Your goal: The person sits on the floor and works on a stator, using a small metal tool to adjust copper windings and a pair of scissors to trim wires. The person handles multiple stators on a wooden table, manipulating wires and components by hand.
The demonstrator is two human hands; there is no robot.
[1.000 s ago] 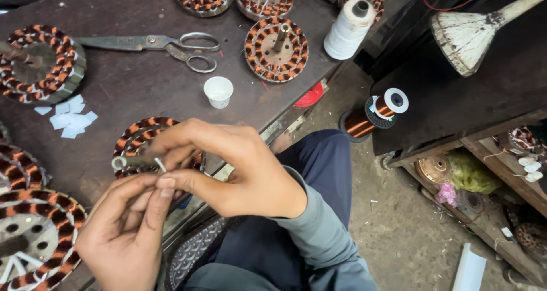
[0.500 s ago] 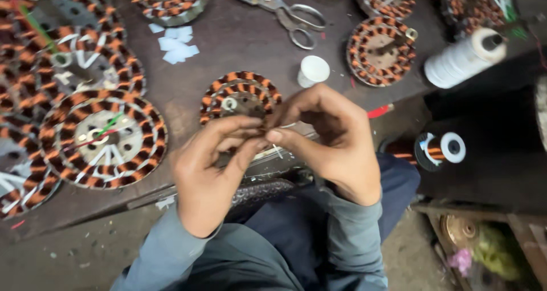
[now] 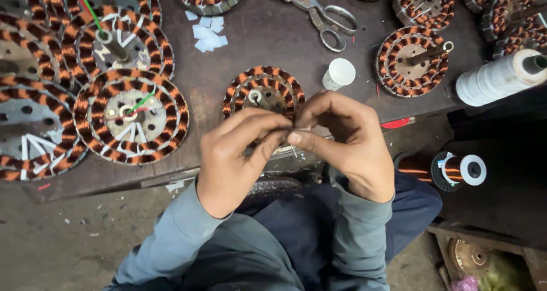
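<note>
Dark, scuffed workbench [image 3: 273, 46] fills the upper part of the head view, crowded with copper-wound motor stators. Both hands meet just in front of its near edge, fingertips pressed together. The left hand [image 3: 236, 157] and the right hand [image 3: 347, 140] pinch something small between thumbs and forefingers; what it is cannot be told, as the fingers hide it. Directly behind the joined fingertips, touching or just beyond them, lies a small stator [image 3: 263, 91] with orange and brown coils, flat on the bench. Grey-blue sleeves run back from both wrists toward dark trousers below.

Just right of the small stator stands a small white cap [image 3: 340, 73], and beyond that a pair of scissors [image 3: 319, 11], lying flat. Further right rests another stator [image 3: 412, 60] and a white thread spool [image 3: 497, 77] on its side. Left of the hands, a large stator [image 3: 132, 115] lies near the bench edge, with white paper scraps [image 3: 208, 33] farther back. Off the bench, at right, sits a copper wire reel [image 3: 456, 170].
</note>
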